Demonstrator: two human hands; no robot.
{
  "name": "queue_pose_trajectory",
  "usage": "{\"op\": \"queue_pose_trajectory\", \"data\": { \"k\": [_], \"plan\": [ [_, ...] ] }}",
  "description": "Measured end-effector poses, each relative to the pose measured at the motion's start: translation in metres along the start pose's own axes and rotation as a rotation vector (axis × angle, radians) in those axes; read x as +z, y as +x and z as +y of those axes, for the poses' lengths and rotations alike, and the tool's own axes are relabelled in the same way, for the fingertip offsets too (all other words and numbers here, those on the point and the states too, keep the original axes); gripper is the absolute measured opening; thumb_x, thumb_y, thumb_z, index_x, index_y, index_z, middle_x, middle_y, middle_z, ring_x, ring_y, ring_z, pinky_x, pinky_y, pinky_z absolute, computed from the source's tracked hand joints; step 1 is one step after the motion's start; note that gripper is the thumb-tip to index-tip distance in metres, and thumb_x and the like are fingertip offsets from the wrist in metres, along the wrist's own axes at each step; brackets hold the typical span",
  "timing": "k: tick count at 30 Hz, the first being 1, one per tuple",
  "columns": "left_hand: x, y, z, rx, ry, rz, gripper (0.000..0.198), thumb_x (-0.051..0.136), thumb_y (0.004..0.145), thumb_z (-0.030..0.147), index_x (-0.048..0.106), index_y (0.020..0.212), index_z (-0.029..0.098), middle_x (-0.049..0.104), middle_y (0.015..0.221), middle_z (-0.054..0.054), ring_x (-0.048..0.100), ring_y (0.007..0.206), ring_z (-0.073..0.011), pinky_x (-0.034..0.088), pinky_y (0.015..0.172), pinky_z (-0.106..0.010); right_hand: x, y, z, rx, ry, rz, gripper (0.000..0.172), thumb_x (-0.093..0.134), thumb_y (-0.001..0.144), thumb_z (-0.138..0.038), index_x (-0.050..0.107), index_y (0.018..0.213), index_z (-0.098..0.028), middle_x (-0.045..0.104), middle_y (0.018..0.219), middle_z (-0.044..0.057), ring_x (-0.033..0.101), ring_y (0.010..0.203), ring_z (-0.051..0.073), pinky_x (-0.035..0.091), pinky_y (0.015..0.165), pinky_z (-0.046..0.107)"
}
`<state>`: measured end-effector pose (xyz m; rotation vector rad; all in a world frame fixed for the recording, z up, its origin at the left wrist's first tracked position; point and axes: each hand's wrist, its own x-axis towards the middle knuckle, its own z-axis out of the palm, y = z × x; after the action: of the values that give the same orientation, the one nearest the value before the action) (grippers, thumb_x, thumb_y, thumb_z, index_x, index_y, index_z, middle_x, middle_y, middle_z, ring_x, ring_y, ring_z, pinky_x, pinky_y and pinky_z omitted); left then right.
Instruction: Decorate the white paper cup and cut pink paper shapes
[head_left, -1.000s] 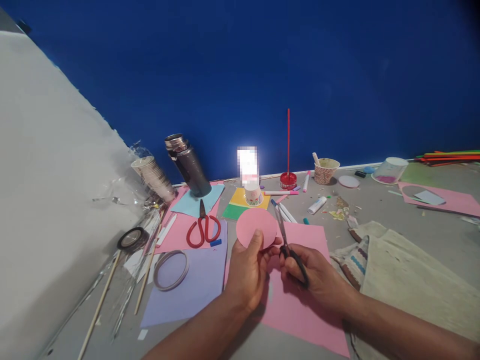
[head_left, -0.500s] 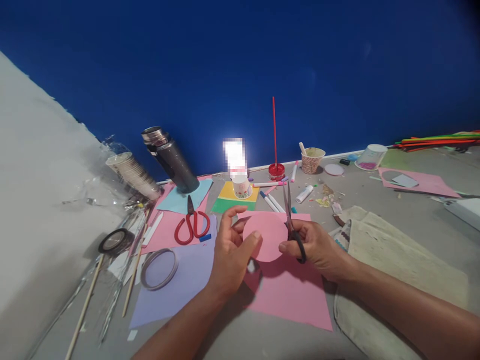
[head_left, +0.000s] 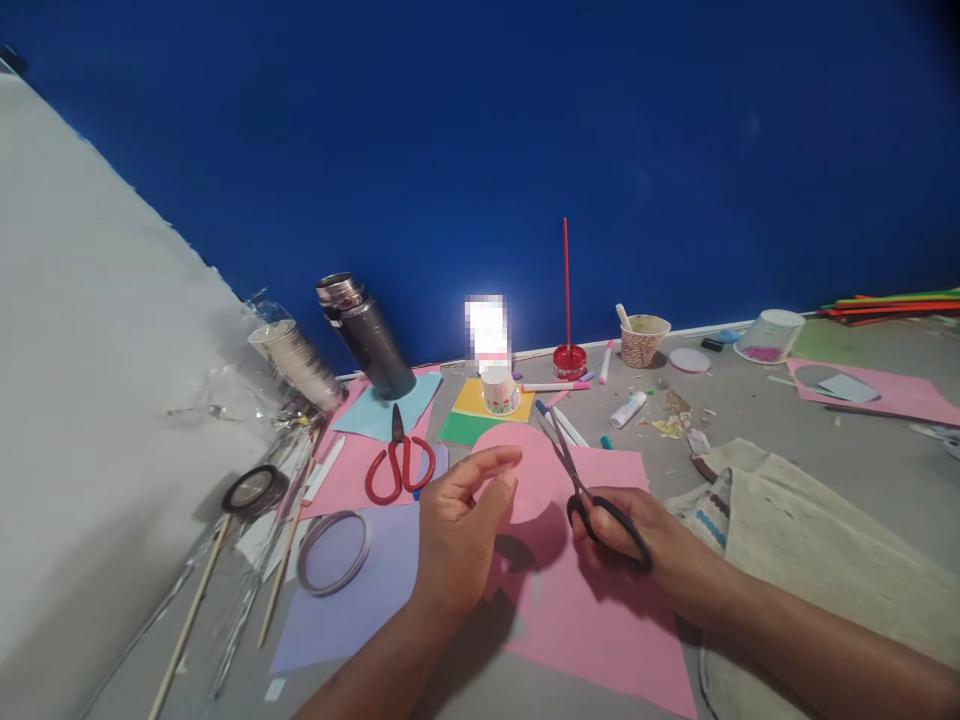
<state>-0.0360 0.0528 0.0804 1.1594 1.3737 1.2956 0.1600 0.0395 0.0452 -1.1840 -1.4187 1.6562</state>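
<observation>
A round pink paper disc (head_left: 529, 470) is held up in front of me, its left edge behind the fingers of my left hand (head_left: 465, 525), which are pinched on it. My right hand (head_left: 626, 530) has its fingers in the black handles of a pair of scissors (head_left: 571, 470). The blades point up and to the left, slightly apart, beside the disc's right edge. Beneath both hands lies a pink paper sheet (head_left: 600, 620), with the disc's shadow on it.
Red-handled scissors (head_left: 397, 465), a tape ring (head_left: 334, 555) and a dark flask (head_left: 371, 340) stand or lie left. Behind are a lit paper cup (head_left: 499, 392) and markers (head_left: 566, 422). A cloth bag (head_left: 825, 560) lies right.
My right hand has moved down and away from the disc, and the scissors now tilt left with blades parted. My left hand has turned with the disc. The camera view has shifted a little.
</observation>
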Motion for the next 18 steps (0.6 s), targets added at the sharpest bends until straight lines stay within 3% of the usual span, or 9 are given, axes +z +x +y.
{"op": "queue_pose_trajectory", "data": {
  "k": [8,18],
  "plan": [
    [0.000,-0.001,-0.002,0.069,0.067,0.036,0.029,0.074,0.072,0.031,0.085,0.096,0.018,0.080,0.089,-0.007,0.060,0.062,-0.0120,0.052,0.058,-0.021,-0.003,0.003,0.015,-0.044,-0.043,0.002,0.078,0.059,0.068,-0.097,0.052,0.072,-0.019,0.043,0.062,-0.004,0.032,0.058,0.010,0.023,0.055,0.028],
    [0.000,-0.004,-0.001,0.103,0.097,0.031,0.030,0.072,0.072,0.031,0.085,0.096,0.018,0.081,0.087,-0.007,0.064,0.059,-0.0112,0.054,0.057,-0.019,-0.001,0.003,0.013,0.002,-0.011,0.001,0.075,0.067,0.063,-0.093,0.049,0.068,-0.020,0.041,0.059,-0.005,0.030,0.057,0.009,0.021,0.053,0.028]
  ]
}}
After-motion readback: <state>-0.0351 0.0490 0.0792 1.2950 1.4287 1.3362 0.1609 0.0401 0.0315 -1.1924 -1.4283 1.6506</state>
